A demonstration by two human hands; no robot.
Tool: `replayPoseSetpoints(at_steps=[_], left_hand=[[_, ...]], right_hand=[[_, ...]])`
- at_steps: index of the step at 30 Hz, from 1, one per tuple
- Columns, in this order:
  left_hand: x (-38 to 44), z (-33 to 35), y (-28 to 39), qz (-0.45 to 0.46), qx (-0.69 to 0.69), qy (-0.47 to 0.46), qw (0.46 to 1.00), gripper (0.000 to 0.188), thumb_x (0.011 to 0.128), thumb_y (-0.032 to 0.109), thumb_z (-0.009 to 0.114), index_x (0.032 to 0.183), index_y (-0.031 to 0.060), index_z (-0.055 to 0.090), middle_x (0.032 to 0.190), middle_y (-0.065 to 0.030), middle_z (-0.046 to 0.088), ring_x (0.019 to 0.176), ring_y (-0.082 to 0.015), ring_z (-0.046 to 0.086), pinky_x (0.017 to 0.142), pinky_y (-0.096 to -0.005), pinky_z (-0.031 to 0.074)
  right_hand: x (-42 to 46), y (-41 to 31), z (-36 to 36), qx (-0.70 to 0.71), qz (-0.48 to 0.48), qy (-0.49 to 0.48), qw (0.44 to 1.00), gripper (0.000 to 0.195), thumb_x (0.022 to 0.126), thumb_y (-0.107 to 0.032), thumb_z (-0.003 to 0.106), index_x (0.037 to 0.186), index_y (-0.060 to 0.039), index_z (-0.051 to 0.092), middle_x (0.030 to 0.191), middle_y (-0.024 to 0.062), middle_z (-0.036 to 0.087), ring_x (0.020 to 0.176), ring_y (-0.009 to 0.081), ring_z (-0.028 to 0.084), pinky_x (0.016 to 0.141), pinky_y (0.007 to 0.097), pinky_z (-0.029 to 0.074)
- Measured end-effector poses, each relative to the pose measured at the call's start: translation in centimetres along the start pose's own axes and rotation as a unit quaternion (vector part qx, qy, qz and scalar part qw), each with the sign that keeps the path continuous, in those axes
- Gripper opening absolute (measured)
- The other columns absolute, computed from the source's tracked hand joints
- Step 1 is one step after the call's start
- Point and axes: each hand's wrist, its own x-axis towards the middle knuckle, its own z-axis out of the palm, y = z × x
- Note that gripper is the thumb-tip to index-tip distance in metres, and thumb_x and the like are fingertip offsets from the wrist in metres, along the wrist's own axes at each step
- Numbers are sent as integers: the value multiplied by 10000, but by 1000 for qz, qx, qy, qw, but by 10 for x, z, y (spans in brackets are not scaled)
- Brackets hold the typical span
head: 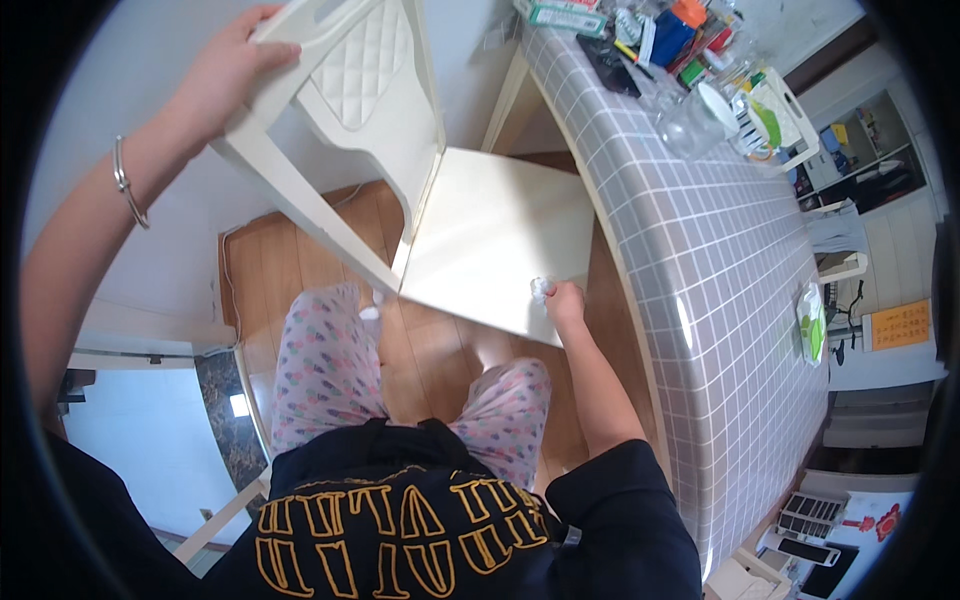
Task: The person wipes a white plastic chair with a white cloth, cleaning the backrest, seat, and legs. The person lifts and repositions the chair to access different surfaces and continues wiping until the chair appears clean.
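A cream-coloured chair (495,232) with a quilted backrest stands before me, its flat seat facing up. My left hand (236,71) grips the top corner of the backrest frame, thumb on the near face; a silver bangle circles that wrist. At the seat's near right corner, my right hand (564,301) holds a crumpled white tissue or cloth (540,289) against the seat surface. The fingertips of the right hand are partly hidden by the hand itself.
To the right runs a long table with a checked cover (720,285), bearing a clear plastic jar (694,124), bottles, boxes and a green-and-white wipes pack (812,326). A white wall stands left of the chair. A cable runs along the wood floor (277,255).
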Motion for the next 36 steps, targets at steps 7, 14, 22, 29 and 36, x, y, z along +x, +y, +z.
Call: replayPoseSetpoints(at_steps=[7,14,22,29,36], left_hand=[[3,12,12,-4,6,16,1000,507,832,167,623,1296,4,500,1136,-150,626,1015,-221,608,910,-323,456],[-5,2,10,-11,22,25,999,518,841,186,615,1313,14,489,1140,-152,623,1018,-236,609,901,-334,459],[-10,4,20,-42,21,12,999,506,864,180,587,1330,28,460,1171,-139,595,1042,-216,583,903,-329,454],[4,13,19,-44,-59,-40,996,512,865,161,579,1347,54,445,1225,-113,550,1132,-184,517,988,-307,405],[-8,6,29,-43,-26,-12,999,474,871,138,588,1315,31,460,1169,-105,568,1066,-180,546,944,-300,430]], right_hand=[[84,-4,43,200,86,217,952,225,888,-132,502,871,23,664,960,224,657,893,370,649,792,435,518],[-20,-122,94,81,-315,-4,946,245,939,-198,529,951,19,643,988,214,625,979,356,607,878,423,502],[72,44,8,-23,-44,136,989,244,911,-178,537,938,19,679,951,225,646,892,371,633,795,452,498],[139,-13,82,-90,-103,173,975,152,877,-125,538,883,-21,648,892,195,615,892,339,609,811,400,489],[77,-209,118,75,-276,39,957,279,917,-169,555,738,6,678,948,196,592,881,342,595,789,434,510]])
